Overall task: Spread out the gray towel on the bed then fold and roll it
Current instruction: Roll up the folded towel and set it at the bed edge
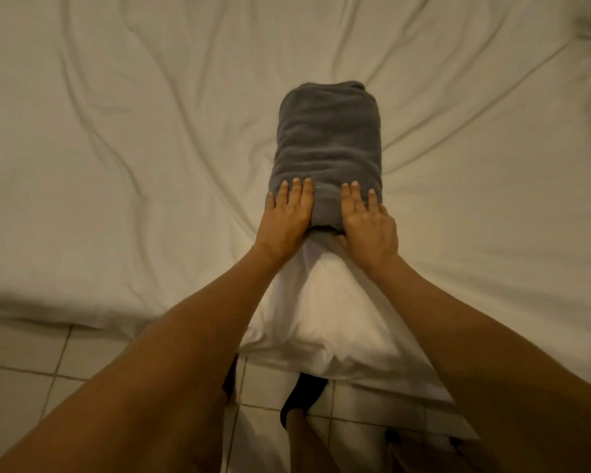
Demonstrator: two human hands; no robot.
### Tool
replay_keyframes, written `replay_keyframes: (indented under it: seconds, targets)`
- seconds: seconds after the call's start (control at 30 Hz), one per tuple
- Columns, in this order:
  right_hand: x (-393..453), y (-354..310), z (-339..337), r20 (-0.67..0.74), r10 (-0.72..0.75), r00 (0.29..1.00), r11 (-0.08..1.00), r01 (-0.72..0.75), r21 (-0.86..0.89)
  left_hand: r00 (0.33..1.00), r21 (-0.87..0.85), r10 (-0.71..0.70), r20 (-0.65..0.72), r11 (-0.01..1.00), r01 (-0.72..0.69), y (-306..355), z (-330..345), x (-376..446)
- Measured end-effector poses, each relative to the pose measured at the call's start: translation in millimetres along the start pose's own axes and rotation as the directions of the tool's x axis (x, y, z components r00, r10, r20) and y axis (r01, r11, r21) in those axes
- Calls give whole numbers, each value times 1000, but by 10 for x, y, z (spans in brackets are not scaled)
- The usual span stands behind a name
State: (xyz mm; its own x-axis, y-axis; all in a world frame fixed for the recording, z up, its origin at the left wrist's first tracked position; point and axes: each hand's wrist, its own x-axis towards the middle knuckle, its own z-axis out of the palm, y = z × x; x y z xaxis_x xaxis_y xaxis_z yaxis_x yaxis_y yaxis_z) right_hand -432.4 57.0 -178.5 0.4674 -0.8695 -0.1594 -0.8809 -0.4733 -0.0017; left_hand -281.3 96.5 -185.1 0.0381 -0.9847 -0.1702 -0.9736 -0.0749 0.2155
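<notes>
The gray towel (326,145) lies folded narrow on the bed (116,165). The left hand (285,215) and right hand (367,223) press flat, fingers extended, on its near end to tighten the roll.

Gray towel (325,145), folded into a narrow strip, lies on the wrinkled white bed (116,148)
</notes>
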Motion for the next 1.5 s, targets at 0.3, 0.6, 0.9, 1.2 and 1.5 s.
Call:
replay_keyframes:
  seconds: [0.3, 0.6, 0.9, 1.2, 1.5]
  targets:
    - [-188, -149, -1491, -83, 28, 996, 999, -25, 41, 997, 35, -11, -77, 999, 13, 194, -1485, -275]
    - [-540, -639, -2331, -115, -90, 989, 994, 96, 46, 992, 81, -49, -113, 995, 59, 44, -2358, -968]
    - [-767, -1689, -2619, -163, -167, 972, 986, 160, -53, 983, 72, -98, -157, 991, 110, -703, -2760, -1748]
    - [-841, -3560, -2825, -228, -305, 925, 950, 279, -137, 954, 15, -206, -216, 977, 215, -2263, -3082, -2806]
    - [-804, -5611, -2790, -132, -496, 858, 868, 491, -67, 873, -50, -446, -197, 894, 445, -3883, -3287, -3958]
